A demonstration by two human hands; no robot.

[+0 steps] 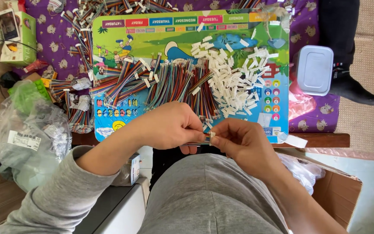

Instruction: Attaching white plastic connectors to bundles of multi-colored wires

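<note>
My left hand (169,128) and right hand (239,141) together pinch a thin multicoloured ribbon wire piece with white plastic connector (207,138); loose white plastic connectors (234,86) lie at twelve o'clock

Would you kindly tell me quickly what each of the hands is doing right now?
Left hand: closed, pinching a multicoloured wire bundle.
Right hand: closed, pinching a small white connector at the bundle's end.
</note>
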